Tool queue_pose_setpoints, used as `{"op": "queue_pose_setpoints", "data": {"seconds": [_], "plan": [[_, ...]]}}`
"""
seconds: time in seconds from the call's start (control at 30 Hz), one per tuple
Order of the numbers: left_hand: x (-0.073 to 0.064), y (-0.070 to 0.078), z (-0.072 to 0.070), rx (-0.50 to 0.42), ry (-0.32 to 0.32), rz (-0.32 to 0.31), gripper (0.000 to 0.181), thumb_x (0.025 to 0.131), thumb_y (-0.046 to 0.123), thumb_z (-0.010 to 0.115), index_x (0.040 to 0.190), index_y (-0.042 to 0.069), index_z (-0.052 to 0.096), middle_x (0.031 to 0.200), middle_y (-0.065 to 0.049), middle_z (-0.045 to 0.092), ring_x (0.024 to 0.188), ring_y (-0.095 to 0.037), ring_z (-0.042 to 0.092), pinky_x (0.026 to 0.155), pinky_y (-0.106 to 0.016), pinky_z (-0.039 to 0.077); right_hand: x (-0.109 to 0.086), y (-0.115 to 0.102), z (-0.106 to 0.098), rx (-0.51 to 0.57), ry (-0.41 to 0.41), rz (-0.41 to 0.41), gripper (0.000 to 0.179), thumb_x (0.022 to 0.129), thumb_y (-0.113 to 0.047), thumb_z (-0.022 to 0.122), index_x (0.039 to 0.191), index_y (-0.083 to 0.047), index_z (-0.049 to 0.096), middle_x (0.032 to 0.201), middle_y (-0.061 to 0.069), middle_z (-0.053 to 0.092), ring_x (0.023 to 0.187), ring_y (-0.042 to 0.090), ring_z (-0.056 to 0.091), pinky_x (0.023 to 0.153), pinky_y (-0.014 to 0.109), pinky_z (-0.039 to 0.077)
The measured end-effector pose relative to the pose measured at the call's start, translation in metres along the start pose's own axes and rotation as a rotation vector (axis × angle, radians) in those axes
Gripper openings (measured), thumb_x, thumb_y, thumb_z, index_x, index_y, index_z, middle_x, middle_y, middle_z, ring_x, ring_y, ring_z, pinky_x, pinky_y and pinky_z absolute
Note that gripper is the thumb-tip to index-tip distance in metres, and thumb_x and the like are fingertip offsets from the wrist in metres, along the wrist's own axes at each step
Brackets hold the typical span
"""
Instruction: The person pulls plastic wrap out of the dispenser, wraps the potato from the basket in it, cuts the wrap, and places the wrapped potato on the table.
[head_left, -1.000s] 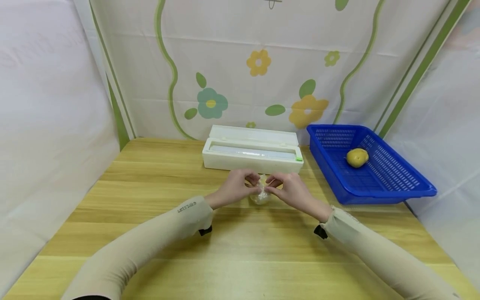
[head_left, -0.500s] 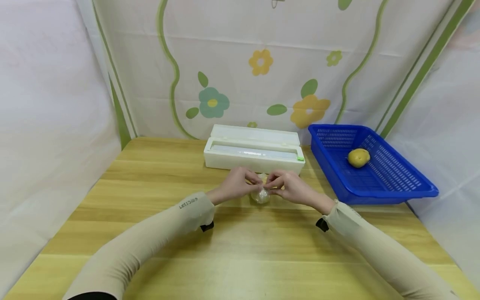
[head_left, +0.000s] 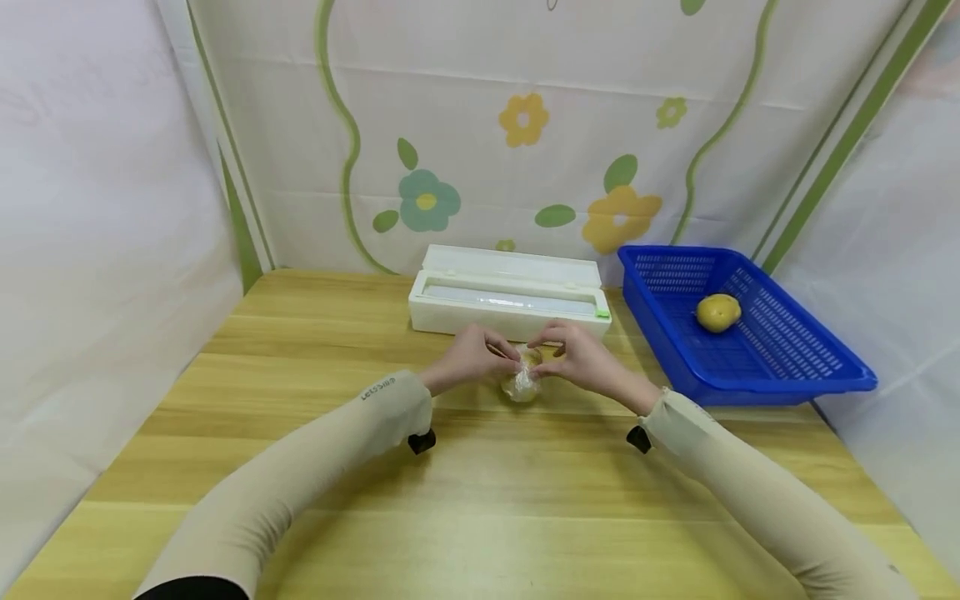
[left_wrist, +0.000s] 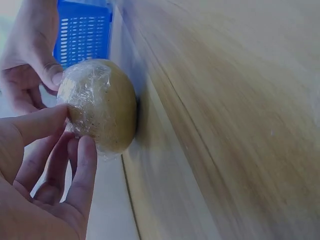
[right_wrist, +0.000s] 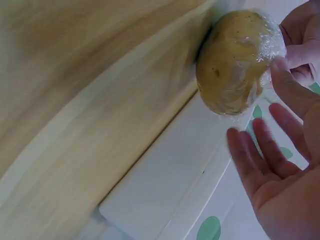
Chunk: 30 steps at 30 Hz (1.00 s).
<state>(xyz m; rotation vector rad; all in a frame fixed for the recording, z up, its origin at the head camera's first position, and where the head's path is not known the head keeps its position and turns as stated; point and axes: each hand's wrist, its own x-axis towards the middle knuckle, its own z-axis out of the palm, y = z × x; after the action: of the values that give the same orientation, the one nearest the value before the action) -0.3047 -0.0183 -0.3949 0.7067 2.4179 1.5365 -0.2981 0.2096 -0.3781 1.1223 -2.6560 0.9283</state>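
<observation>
A yellow potato point(right_wrist: 227, 65) in crinkled clear plastic wrap point(left_wrist: 90, 95) rests on the wooden table between both hands. My left hand point(head_left: 474, 358) pinches the gathered wrap on top with thumb and fingertips; its other fingers curl loosely beside the potato in the left wrist view. My right hand point(head_left: 581, 358) has its thumb tip against the wrapped side, while its fingers point(right_wrist: 267, 145) spread apart from the potato. Right behind the hands stands a white cling film box point(head_left: 487, 317) with its lid up and a roll inside.
At the right is a blue plastic basket point(head_left: 675, 350) with an unwrapped potato point(head_left: 718, 312) in it. The wooden table point(head_left: 480, 500) extends toward the person. A white curtain point(head_left: 465, 100) with printed flowers hangs behind, and white sheets stand on both sides.
The right hand's fingers have spread away from the wrap they were pinching half a second ago. The left hand keeps its place at the wrapped potato. Box and basket stay put.
</observation>
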Motion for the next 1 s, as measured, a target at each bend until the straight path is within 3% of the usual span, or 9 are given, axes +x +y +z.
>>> {"op": "queue_pose_setpoints", "data": {"seconds": [0.1,0.23,0.37,0.53,0.63,0.77,0.83,0.93,1.0], "plan": [[0.001,0.001,0.001,0.007,-0.008,0.011,0.007,0.085,0.015,0.08,0.09,0.011,0.078,0.091,0.004,0.071,0.083,-0.015,0.066,0.075,-0.035,0.055,-0.004,0.001,-0.001,-0.032,-0.029,-0.017,0.037,0.08,-0.018,0.083,0.113,-0.005,0.073,0.111,0.007,0.068,0.102,0.028,0.063,0.076,0.044,0.055],[0.002,0.002,0.003,0.06,-0.011,0.084,0.006,0.085,0.012,0.079,0.091,0.009,0.078,0.086,0.004,0.072,0.081,-0.015,0.067,0.073,-0.032,0.055,-0.004,0.002,-0.001,-0.071,-0.059,-0.057,0.035,0.082,-0.02,0.081,0.113,-0.005,0.074,0.108,0.008,0.07,0.095,0.025,0.066,0.072,0.042,0.056],[0.002,0.001,0.003,0.218,-0.026,0.235,0.007,0.088,0.011,0.076,0.093,0.008,0.079,0.093,0.001,0.073,0.088,-0.014,0.067,0.076,-0.027,0.053,-0.003,0.005,-0.001,-0.086,-0.06,-0.102,0.034,0.083,-0.022,0.081,0.112,-0.005,0.075,0.104,0.008,0.072,0.088,0.024,0.067,0.068,0.042,0.055],[0.001,0.0,0.001,0.337,-0.123,0.401,0.016,0.087,0.014,0.077,0.101,0.006,0.078,0.109,-0.005,0.069,0.103,-0.018,0.063,0.079,-0.024,0.053,-0.005,0.005,-0.006,-0.045,-0.104,-0.139,0.033,0.084,-0.014,0.08,0.115,-0.005,0.074,0.111,0.011,0.07,0.095,0.024,0.068,0.069,0.037,0.057],[-0.001,-0.002,-0.001,0.345,-0.169,0.414,0.031,0.081,0.021,0.084,0.106,0.005,0.076,0.112,-0.004,0.064,0.104,-0.018,0.06,0.077,-0.026,0.055,-0.005,0.005,-0.008,-0.003,-0.141,-0.135,0.033,0.083,-0.008,0.08,0.115,-0.005,0.074,0.117,0.014,0.068,0.104,0.025,0.066,0.072,0.037,0.057],[-0.002,-0.004,-0.001,0.351,-0.159,0.395,0.038,0.077,0.023,0.086,0.109,0.005,0.075,0.112,-0.003,0.064,0.104,-0.017,0.059,0.079,-0.031,0.055,-0.008,0.005,-0.012,0.012,-0.192,-0.121,0.04,0.081,-0.008,0.082,0.12,-0.007,0.072,0.126,0.019,0.062,0.106,0.027,0.065,0.074,0.037,0.057],[-0.002,-0.005,-0.001,0.341,-0.143,0.383,0.037,0.078,0.021,0.086,0.109,0.004,0.075,0.112,-0.004,0.065,0.103,-0.018,0.06,0.079,-0.031,0.055,-0.009,0.006,-0.011,-0.005,-0.198,-0.134,0.043,0.081,-0.009,0.082,0.122,-0.008,0.071,0.128,0.021,0.059,0.099,0.026,0.068,0.072,0.036,0.057],[-0.001,-0.007,0.0,0.337,-0.122,0.38,0.035,0.079,0.019,0.084,0.108,0.004,0.075,0.111,-0.005,0.067,0.102,-0.018,0.062,0.078,-0.029,0.055,-0.01,0.007,-0.008,-0.04,-0.183,-0.175,0.039,0.082,-0.011,0.081,0.12,-0.007,0.071,0.128,0.024,0.058,0.069,0.018,0.069,0.057,0.028,0.054],[-0.001,-0.007,0.0,0.333,-0.118,0.38,0.035,0.079,0.019,0.084,0.109,0.004,0.074,0.111,-0.004,0.067,0.102,-0.018,0.062,0.077,-0.027,0.055,-0.01,0.007,-0.007,-0.071,-0.163,-0.215,0.035,0.083,-0.012,0.08,0.117,-0.005,0.072,0.124,0.025,0.059,0.062,0.016,0.066,0.052,0.025,0.05]]}}
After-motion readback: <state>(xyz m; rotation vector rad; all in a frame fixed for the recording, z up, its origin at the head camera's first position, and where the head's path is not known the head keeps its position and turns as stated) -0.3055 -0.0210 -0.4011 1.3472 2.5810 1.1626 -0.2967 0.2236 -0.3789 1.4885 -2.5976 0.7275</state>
